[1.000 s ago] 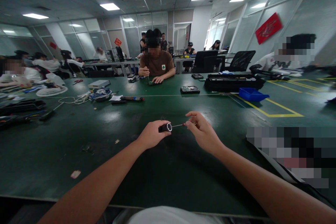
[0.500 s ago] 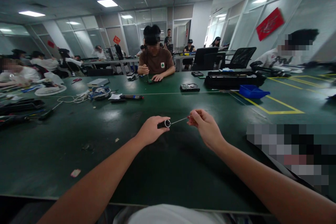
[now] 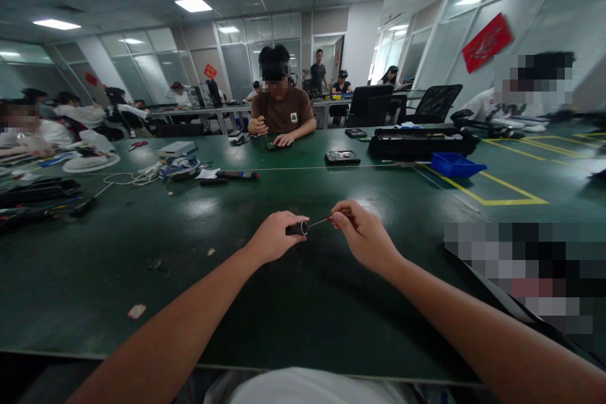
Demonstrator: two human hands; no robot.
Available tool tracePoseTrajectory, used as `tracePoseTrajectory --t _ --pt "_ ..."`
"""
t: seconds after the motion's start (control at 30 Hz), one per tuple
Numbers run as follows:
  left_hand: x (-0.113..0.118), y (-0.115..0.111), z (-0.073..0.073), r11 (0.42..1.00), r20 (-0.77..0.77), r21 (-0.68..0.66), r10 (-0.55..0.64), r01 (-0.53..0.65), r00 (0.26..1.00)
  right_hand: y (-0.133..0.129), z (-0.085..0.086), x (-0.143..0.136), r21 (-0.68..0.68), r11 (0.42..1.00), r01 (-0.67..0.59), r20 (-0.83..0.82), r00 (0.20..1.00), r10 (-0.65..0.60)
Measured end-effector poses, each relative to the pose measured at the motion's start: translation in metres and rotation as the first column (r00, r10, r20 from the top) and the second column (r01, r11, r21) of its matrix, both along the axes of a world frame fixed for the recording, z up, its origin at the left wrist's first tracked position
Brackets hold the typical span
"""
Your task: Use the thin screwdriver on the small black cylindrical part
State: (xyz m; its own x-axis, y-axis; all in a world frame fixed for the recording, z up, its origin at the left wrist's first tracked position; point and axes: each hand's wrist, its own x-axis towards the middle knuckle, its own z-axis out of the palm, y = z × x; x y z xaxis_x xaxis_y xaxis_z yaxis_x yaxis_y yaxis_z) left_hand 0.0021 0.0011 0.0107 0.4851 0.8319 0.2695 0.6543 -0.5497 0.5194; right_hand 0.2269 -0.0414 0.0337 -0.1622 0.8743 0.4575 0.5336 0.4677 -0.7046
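My left hand is closed around a short black cylinder with a pale ring at its right-hand end. In my right hand is a thin screwdriver, its reddish handle mostly covered by my fingers. The slim metal shaft points left, and its tip reaches the ringed end of the cylinder. Whether the tip sits inside that end or only touches it, I cannot tell. Both hands are over the dark green table.
Beyond my hands lie a hard drive, a blue bin, a long black housing and a dark pen-like tool. Tangled cables lie to the left. Opposite, a person in a brown shirt works on a small board.
My right hand has moved a little left, closer to the cylinder, so less of the screwdriver shaft shows. My left hand has barely shifted. A standing person in the background has moved right.
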Motion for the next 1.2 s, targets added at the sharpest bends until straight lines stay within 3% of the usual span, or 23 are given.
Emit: tracePoseTrajectory --t 0.27,0.43,0.57,0.7,0.77,0.83,0.93,1.07,1.2 --pt "-0.001 0.002 -0.003 0.999 -0.015 -0.036 0.013 -0.014 1.0 0.001 0.0 0.001 0.084 0.995 -0.054 0.164 0.986 0.039" --pt "0.0 -0.001 0.001 0.998 0.03 -0.05 0.033 -0.031 0.999 0.005 -0.004 0.003 0.05 0.998 -0.036 0.165 0.986 0.028" --pt "0.001 0.001 -0.001 0.992 0.224 -0.08 0.113 -0.097 0.968 0.004 -0.001 0.003 0.022 1.0 -0.002 0.141 0.99 -0.001" --pt "-0.001 0.01 -0.009 0.969 0.476 -0.222 0.207 -0.111 0.855 0.002 0.0 0.002 0.006 1.0 -0.011 0.111 0.994 0.011" --pt "-0.003 0.013 -0.011 0.956 0.509 -0.274 0.241 -0.11 0.827 0.002 -0.001 0.002 0.001 1.0 -0.015 0.108 0.994 0.015" --pt "-0.004 0.012 -0.01 0.948 0.446 -0.28 0.268 -0.151 0.854 0.002 -0.001 0.002 -0.005 1.0 -0.017 0.109 0.994 0.017" --pt "-0.004 0.005 -0.003 0.964 0.249 -0.169 0.243 -0.205 0.937 0.002 -0.001 0.002 -0.003 1.0 -0.021 0.104 0.994 0.021" --pt "0.001 -0.005 0.005 0.987 0.055 -0.064 0.149 -0.146 0.987 0.001 -0.001 0.001 0.003 1.0 -0.018 0.104 0.994 0.017" --pt "0.004 -0.006 0.001 0.994 -0.097 -0.031 0.102 -0.105 0.99 0.002 -0.001 0.001 0.001 1.0 -0.019 0.105 0.994 0.019"
